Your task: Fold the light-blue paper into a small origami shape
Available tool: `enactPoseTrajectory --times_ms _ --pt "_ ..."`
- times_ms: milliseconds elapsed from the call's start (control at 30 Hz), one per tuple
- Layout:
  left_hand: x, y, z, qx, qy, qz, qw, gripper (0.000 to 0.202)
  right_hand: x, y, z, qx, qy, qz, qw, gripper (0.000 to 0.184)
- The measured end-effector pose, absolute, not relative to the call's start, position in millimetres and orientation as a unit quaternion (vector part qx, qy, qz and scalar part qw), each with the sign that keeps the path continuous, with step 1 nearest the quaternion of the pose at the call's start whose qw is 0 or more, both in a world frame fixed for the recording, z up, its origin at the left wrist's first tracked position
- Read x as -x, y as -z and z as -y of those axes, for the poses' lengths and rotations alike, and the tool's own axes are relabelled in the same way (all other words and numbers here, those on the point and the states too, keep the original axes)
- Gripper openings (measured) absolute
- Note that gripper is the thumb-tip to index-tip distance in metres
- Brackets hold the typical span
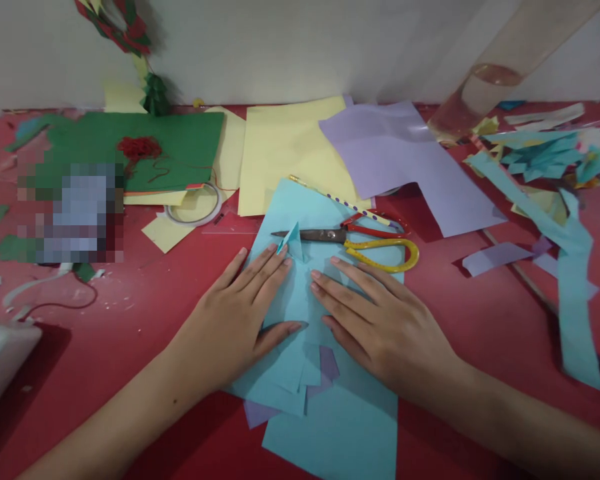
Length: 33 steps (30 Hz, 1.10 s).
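Observation:
Light blue paper sheets (350, 427) lie overlapped on the red table in front of me. My left hand (245, 300) rests flat on their left side, fingers stretched out, its fingertips by a small folded blue paper piece (294, 244). On the right, my right hand (375, 313) lies palm down with fingers extended over the blue paper. Just beyond both hands are scissors (325, 235) with one red and one yellow handle loop, lying across the sheet. A dotted pencil (347, 203) slants behind them. Purple paper scraps (329, 370) peek out from under the blue pieces.
Yellow sheets (290, 147) and a purple sheet (380, 147) lie at the back. Green paper (190, 147) carries red yarn (139, 148), near a tape roll (195, 207). Blue strips (575, 293) and a stick (530, 287) are at right. A clear cylinder (480, 93) leans there.

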State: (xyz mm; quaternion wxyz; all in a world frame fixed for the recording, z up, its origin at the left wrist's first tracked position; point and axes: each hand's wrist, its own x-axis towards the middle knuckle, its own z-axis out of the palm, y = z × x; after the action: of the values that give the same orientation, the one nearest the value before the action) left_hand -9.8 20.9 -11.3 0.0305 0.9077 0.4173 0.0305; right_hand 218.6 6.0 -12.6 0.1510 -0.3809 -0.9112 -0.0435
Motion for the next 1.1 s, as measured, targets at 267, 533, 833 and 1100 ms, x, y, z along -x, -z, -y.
enactPoseTrajectory --times_ms 267,533,833,1100 --pt "5.9 12.9 -13.7 -0.906 -0.028 -0.423 0.016 0.069 -220.9 12.6 -12.0 0.356 0.027 0.920 0.159 0.034" --pt "-0.7 15.1 -3.8 -0.898 -0.045 -0.438 0.003 0.065 -222.1 12.5 -12.3 0.352 0.017 0.923 0.156 0.034" --pt "-11.2 14.2 12.5 -0.926 -0.109 -0.358 -0.042 0.046 -219.9 15.4 -11.4 0.352 0.035 0.920 0.169 0.033" --pt "-7.1 9.8 5.0 -0.929 -0.154 -0.336 -0.008 0.033 -221.2 15.9 -10.0 0.345 0.048 0.918 0.189 0.032"
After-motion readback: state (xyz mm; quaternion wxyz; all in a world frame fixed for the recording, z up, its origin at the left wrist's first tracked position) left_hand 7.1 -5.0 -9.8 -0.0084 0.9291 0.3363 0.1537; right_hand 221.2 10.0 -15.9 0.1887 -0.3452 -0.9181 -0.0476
